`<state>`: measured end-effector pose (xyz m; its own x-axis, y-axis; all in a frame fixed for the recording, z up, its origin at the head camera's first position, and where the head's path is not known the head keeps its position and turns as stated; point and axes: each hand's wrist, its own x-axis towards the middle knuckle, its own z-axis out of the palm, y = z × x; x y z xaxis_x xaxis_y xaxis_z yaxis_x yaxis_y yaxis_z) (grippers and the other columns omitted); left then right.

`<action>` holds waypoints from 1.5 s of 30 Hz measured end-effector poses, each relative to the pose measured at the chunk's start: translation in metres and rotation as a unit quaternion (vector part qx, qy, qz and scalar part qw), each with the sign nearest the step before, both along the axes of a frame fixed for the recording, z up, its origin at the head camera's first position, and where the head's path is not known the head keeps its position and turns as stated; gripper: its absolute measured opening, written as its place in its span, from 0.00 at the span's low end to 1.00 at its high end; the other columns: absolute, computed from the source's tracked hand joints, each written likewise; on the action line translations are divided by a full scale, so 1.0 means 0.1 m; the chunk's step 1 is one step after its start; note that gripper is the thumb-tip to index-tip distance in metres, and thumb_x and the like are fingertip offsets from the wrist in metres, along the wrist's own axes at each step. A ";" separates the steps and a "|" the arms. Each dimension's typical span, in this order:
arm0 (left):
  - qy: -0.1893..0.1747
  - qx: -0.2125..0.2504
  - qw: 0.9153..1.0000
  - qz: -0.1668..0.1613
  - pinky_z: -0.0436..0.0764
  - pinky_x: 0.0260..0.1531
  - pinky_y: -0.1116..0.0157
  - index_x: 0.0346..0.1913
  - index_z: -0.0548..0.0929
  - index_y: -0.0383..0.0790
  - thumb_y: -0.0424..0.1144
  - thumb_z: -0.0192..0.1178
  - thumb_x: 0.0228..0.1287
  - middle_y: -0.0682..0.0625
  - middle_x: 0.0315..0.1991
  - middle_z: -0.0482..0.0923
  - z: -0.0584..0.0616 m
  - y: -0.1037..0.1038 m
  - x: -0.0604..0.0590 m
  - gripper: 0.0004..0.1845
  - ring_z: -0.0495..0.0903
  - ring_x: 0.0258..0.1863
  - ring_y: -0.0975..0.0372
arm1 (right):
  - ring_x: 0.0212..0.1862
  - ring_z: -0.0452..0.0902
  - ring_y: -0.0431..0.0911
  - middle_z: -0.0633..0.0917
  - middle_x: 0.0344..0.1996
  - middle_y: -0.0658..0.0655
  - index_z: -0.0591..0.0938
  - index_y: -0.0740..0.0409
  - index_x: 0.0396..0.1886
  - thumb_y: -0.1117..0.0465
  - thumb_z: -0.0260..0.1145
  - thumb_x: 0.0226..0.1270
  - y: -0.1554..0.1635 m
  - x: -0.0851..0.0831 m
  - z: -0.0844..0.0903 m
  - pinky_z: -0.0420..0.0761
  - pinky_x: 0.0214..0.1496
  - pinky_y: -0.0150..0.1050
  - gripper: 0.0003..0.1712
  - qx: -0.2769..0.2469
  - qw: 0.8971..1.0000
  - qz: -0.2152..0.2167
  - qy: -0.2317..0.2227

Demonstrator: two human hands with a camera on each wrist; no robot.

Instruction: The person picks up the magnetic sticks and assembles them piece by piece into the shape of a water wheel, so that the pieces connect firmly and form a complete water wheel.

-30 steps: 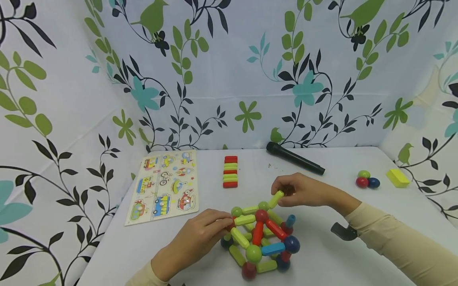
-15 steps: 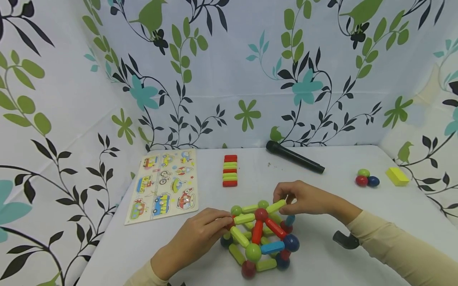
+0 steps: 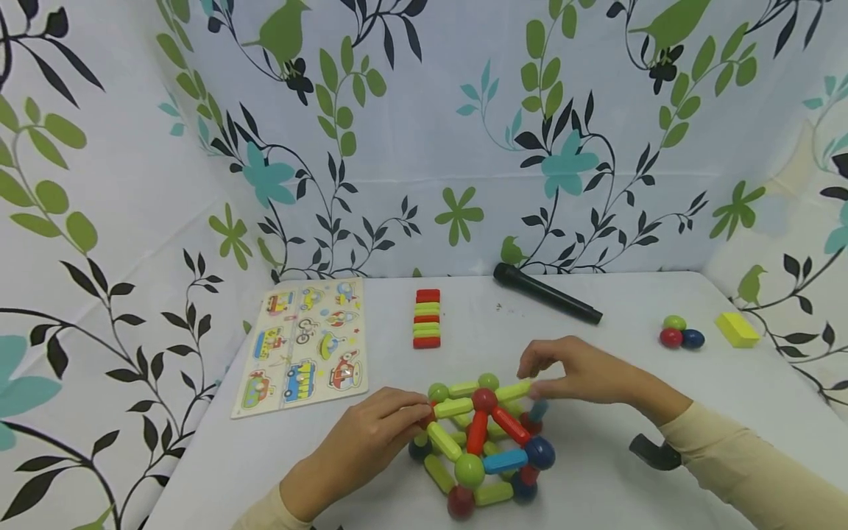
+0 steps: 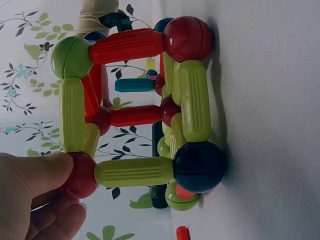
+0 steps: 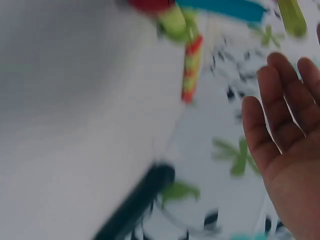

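A toy frame of coloured sticks and balls (image 3: pixel 477 433) stands on the table in the head view. My left hand (image 3: pixel 361 442) holds its upper left corner. Up close in the left wrist view, the thumb and fingers pinch the red ball (image 4: pixel 82 177) there. From the upper red ball (image 3: pixel 484 400) a light green stick (image 3: pixel 513 391) juts out to the right. Around that stick's free end is my right hand (image 3: pixel 589 372), thumb and index finger spread. The right wrist view shows its fingers (image 5: pixel 285 95) extended, with a gap between them and the green stick (image 5: pixel 292 19).
Behind the frame lies a row of red and green sticks (image 3: pixel 427 319). A picture puzzle board (image 3: pixel 305 346) is at the left, a black microphone (image 3: pixel 546 293) at the back. Three balls (image 3: pixel 671 338) and a yellow block (image 3: pixel 737 330) sit at the right.
The right hand has moved down and right, its fingers spreading from the green stick. That stick has swung from pointing up to lying nearly level. The left hand stays in place.
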<state>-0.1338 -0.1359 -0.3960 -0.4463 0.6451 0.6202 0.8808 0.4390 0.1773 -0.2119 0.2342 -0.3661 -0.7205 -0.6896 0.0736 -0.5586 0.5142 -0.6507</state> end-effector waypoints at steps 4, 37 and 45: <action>-0.012 -0.002 1.000 0.004 0.80 0.53 0.73 0.54 0.86 0.42 0.31 0.75 0.55 0.52 0.51 0.85 0.00 0.01 0.01 0.21 0.83 0.52 0.64 | 0.42 0.82 0.44 0.86 0.40 0.49 0.84 0.54 0.48 0.57 0.68 0.71 0.52 -0.18 0.11 0.84 0.44 0.43 0.10 0.056 0.981 -0.132 0.128; -0.006 0.004 1.000 0.003 0.80 0.52 0.73 0.54 0.86 0.40 0.29 0.75 0.54 0.52 0.51 0.85 0.00 -0.01 0.04 0.22 0.83 0.51 0.63 | 0.43 0.77 0.45 0.84 0.44 0.49 0.80 0.51 0.57 0.57 0.70 0.69 0.76 0.01 -0.06 0.81 0.39 0.34 0.18 -0.013 0.991 -0.134 0.010; 0.005 0.005 1.000 -0.001 0.80 0.53 0.73 0.54 0.86 0.40 0.30 0.74 0.56 0.52 0.51 0.85 0.00 0.00 0.02 0.21 0.83 0.51 0.63 | 0.45 0.80 0.40 0.85 0.43 0.44 0.80 0.48 0.57 0.58 0.70 0.70 0.32 0.24 -0.03 0.83 0.42 0.34 0.17 -0.049 0.998 -0.026 -0.006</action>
<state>-0.1319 -0.1362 -0.3955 -0.4379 0.6397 0.6317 0.8839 0.4346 0.1726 -0.1878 0.2658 -0.3694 -0.7557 -0.6419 0.1300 -0.5254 0.4757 -0.7055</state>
